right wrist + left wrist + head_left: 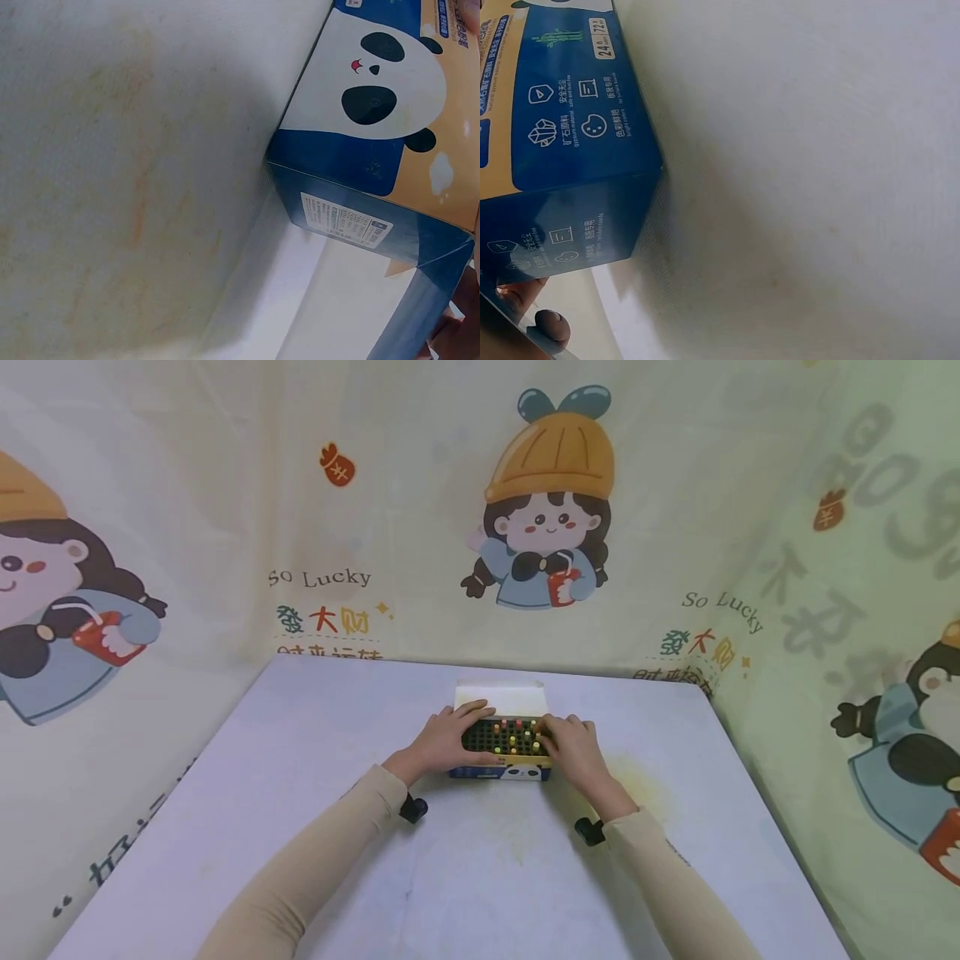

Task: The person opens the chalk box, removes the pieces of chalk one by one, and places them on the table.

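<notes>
A blue and yellow chalk box [487, 772] with a panda on its front sits on the table, its lid raised at the back. Inside is a dark holder [480, 739] with rows of holes; several coloured chalk sticks [513, 741] stand in some of them, mostly towards the right. My left hand [442, 742] grips the box's left end, thumb along the front edge and fingers across the back. At the right end, my right hand [576, 750] has curled fingers over the holder, pinching what looks like a chalk stick; the fingers largely hide it.
The white lid [501, 697] stands up behind the holder. A pale table [480, 877] lies under both arms, with yellowish stains near the right hand. Printed cloth [420, 527] hangs around the table's back and sides. Dark wrist cameras [589, 832] hang below the sleeves.
</notes>
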`<move>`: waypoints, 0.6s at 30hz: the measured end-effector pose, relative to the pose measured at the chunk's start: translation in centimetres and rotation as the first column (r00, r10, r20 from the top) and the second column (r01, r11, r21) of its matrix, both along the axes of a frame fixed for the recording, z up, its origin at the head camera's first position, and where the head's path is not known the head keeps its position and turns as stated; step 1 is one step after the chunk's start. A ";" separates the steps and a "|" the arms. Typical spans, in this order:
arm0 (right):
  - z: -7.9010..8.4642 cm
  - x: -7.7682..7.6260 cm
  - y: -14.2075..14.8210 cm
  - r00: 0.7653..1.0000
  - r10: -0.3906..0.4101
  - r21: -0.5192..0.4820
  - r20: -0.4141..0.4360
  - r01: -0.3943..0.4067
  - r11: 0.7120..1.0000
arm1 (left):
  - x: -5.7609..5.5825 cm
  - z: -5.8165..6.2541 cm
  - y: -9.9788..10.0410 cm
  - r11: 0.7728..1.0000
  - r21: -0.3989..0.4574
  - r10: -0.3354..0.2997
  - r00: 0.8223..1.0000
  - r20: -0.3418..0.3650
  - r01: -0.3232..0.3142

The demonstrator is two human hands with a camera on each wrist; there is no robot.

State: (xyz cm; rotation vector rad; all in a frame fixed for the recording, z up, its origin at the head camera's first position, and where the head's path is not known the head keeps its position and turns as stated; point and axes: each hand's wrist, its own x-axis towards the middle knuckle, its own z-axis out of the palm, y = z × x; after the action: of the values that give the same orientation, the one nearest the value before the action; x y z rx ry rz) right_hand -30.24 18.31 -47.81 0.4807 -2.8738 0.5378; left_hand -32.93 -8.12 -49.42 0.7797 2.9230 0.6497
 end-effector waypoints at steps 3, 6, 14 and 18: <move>-0.2 -0.1 -0.1 1.000 0.002 0.014 -0.006 -0.002 1.000 | -0.1 -0.1 0.0 1.000 -0.010 0.002 1.000 -0.005 -0.002; -0.2 -0.2 -0.1 1.000 0.002 0.023 -0.011 -0.002 1.000 | -0.2 0.0 0.0 1.000 -0.015 0.003 1.000 -0.001 -0.003; -0.3 -0.1 -0.2 0.999 0.002 0.000 -0.033 -0.002 1.000 | -0.5 -0.3 -0.1 1.000 -0.026 -0.004 1.000 -0.003 0.004; -0.2 -0.1 -0.1 1.000 0.012 -0.024 -0.029 -0.013 1.000 | -0.5 -0.3 -0.1 1.000 -0.025 -0.014 1.000 -0.010 0.014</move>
State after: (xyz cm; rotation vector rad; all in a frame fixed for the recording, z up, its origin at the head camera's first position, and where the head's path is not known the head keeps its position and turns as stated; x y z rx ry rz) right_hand -30.39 18.19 -47.97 0.4985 -2.8359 0.5618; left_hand -33.39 -8.26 -49.70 0.8027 2.9260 0.6080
